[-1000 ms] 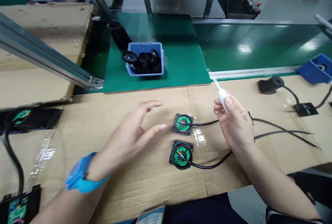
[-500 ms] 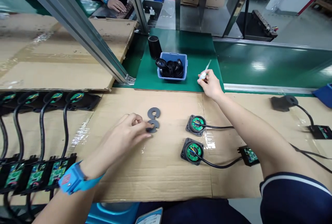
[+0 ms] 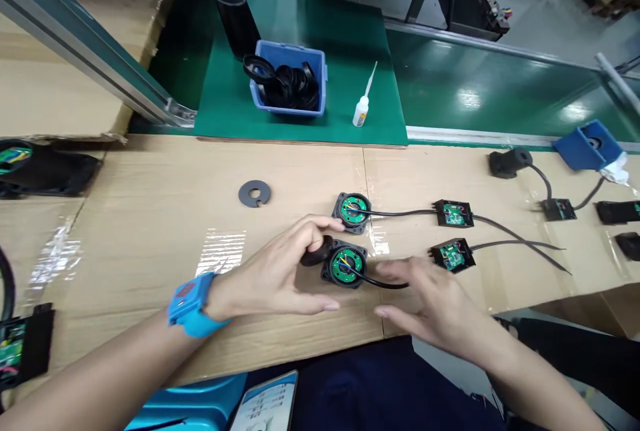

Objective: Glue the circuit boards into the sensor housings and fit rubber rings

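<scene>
My left hand point(image 3: 285, 271) has its curled fingers on a dark slotted disc point(image 3: 315, 252), tilted at the left edge of the lower round housing point(image 3: 346, 264). That housing is black and square-flanged, with a green circuit board, thin coloured wires and a black cable point(image 3: 383, 282). Just above sits a matching upper housing point(image 3: 352, 212). My right hand point(image 3: 425, 291), slightly blurred, is open beside the lower cable, thumb and fingers apart. Another grey slotted disc point(image 3: 255, 194) lies flat on the cardboard. On the green mat stands a white dropper bottle point(image 3: 361, 111) with a thin tip.
A blue bin point(image 3: 323, 78) of black rings stands on the green mat point(image 3: 345, 128) near a black cylinder point(image 3: 237, 21). Rightward, cables lead to small black boxes with green boards point(image 3: 454, 214). A metal post point(image 3: 85, 38) slants at left. A blue container point(image 3: 589, 144) stands far right.
My right hand has set the dropper bottle upright on the mat and come down to the lower cable. My left hand has carried one slotted disc right to the lower housing. The view has shifted.
</scene>
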